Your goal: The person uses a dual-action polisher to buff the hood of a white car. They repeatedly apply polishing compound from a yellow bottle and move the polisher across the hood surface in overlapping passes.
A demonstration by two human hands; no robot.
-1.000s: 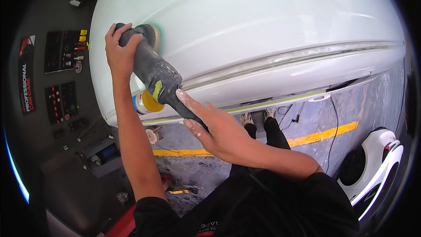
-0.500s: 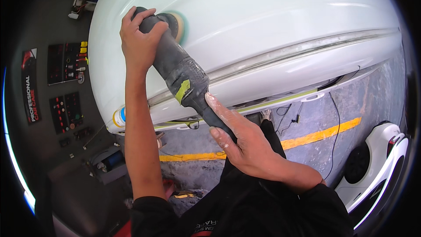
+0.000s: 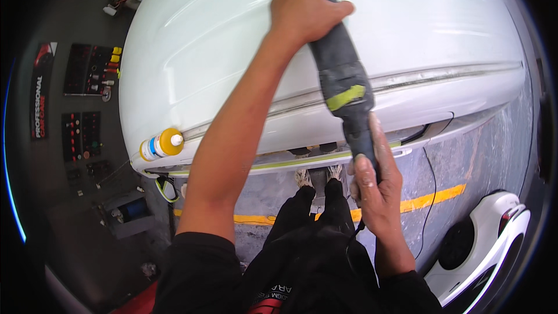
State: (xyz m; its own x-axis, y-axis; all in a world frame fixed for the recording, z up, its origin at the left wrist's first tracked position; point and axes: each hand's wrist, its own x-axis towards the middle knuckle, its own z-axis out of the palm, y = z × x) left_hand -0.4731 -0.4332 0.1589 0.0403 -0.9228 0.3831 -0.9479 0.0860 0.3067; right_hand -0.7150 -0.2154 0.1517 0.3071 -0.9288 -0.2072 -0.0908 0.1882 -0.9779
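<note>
A dark grey power polisher (image 3: 339,61) with a strip of yellow-green tape reaches across a car's white roof (image 3: 215,40). My left hand (image 3: 305,4) grips its far head end, thumb toward the right side. Round the near handle my right hand (image 3: 378,192) is closed, its fingers smudged with white residue. The polishing pad is hidden in this view. A black cord (image 3: 352,244) hangs from below the handle. On the roof's near left edge lies a yellow bottle (image 3: 168,141) with a white cap, left of my left forearm.
A dark trim strip (image 3: 430,75) runs along the near side of the roof. A yellow line (image 3: 430,199) crosses the grey floor, with another cable (image 3: 431,197) over it. A white car (image 3: 479,238) stands at lower right. Tool boards (image 3: 87,70) hang on the dark left wall.
Both hands have carried the polisher to the right and farther across the roof, and it has swung closer to upright in the picture. The bottle, partly covered before, now shows fully.
</note>
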